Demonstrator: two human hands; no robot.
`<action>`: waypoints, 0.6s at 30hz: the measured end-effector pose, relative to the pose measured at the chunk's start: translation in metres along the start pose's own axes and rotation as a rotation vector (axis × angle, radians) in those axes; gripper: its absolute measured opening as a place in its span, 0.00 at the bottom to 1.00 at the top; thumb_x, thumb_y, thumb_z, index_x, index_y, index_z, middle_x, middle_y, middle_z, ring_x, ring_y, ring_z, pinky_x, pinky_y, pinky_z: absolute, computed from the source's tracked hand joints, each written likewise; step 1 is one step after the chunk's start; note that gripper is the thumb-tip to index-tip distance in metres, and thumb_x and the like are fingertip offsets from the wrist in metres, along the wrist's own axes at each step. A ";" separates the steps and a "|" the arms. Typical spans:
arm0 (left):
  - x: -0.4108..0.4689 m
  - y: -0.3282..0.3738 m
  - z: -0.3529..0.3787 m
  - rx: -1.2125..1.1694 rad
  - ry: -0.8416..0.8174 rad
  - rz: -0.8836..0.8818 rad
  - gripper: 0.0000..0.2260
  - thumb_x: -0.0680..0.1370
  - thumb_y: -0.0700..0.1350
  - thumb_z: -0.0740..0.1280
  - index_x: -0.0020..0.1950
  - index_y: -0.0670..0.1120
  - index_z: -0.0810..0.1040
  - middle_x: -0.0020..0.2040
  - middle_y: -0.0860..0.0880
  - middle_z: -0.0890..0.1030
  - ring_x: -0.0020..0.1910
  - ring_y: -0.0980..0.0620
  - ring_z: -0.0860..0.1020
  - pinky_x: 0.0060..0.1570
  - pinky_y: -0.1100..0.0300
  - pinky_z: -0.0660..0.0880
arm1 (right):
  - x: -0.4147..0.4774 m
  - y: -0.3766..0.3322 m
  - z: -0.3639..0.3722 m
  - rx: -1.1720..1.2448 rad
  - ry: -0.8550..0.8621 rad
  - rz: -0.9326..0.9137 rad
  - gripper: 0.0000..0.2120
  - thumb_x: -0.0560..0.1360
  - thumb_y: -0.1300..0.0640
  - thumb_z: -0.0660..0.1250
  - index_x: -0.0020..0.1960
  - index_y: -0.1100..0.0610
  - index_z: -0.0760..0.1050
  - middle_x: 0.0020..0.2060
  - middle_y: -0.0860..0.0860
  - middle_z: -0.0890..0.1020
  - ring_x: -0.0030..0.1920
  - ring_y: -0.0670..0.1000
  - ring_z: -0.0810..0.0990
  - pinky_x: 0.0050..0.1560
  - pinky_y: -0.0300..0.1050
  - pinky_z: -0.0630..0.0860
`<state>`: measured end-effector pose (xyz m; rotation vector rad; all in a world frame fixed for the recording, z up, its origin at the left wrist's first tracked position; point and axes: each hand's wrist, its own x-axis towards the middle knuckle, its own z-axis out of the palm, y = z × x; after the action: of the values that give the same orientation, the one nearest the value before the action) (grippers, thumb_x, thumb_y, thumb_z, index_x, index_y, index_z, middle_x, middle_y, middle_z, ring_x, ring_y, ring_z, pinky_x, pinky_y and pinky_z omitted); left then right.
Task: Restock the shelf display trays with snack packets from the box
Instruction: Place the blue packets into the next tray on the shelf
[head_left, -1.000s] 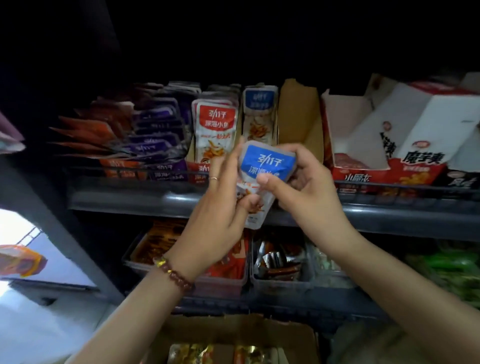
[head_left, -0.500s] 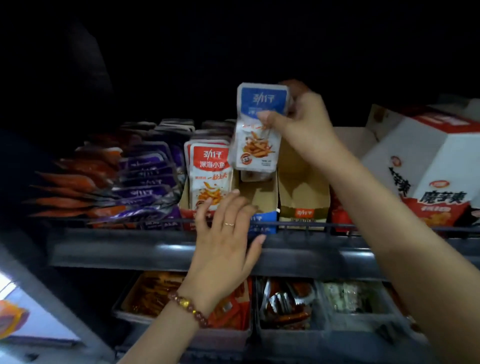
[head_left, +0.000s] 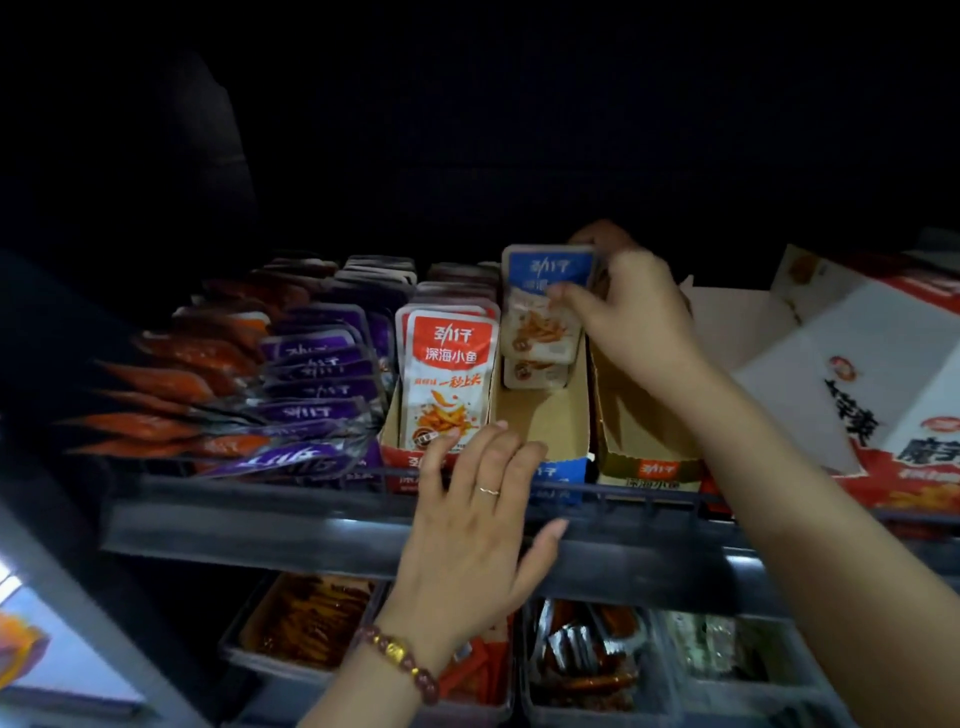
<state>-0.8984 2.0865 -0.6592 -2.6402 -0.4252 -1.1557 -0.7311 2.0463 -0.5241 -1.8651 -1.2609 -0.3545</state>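
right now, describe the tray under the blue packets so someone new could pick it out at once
On the upper shelf, find the row of narrow cardboard trays. The blue-fronted tray sits below the right hand, mostly empty. Its left neighbour is red-fronted and full; its right one is tan-fronted.

Blue-topped snack packet (head_left: 545, 306) upright at the rear of blue display tray (head_left: 563, 462), apparently fronting another packet.
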 end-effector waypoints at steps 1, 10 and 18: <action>0.000 0.000 0.001 -0.002 0.004 0.002 0.21 0.78 0.56 0.56 0.64 0.45 0.70 0.59 0.46 0.75 0.64 0.47 0.69 0.68 0.47 0.56 | 0.002 -0.001 0.001 0.037 0.008 0.033 0.11 0.76 0.54 0.67 0.58 0.53 0.72 0.41 0.43 0.73 0.35 0.36 0.70 0.30 0.24 0.66; -0.002 0.000 0.001 -0.017 0.017 0.011 0.20 0.77 0.55 0.57 0.63 0.45 0.69 0.60 0.47 0.73 0.64 0.47 0.69 0.68 0.48 0.58 | 0.001 0.006 0.020 -0.121 -0.093 0.151 0.18 0.76 0.57 0.67 0.64 0.52 0.70 0.57 0.52 0.75 0.52 0.52 0.78 0.44 0.43 0.73; -0.001 0.000 0.001 -0.011 0.040 0.015 0.19 0.77 0.55 0.57 0.63 0.45 0.69 0.58 0.47 0.74 0.62 0.48 0.70 0.66 0.49 0.59 | -0.004 0.001 0.031 -0.333 0.095 0.104 0.10 0.75 0.63 0.65 0.55 0.56 0.71 0.49 0.53 0.77 0.42 0.53 0.78 0.33 0.43 0.66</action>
<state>-0.8987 2.0868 -0.6608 -2.6195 -0.3922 -1.2076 -0.7387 2.0670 -0.5458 -2.1558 -1.0859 -0.6204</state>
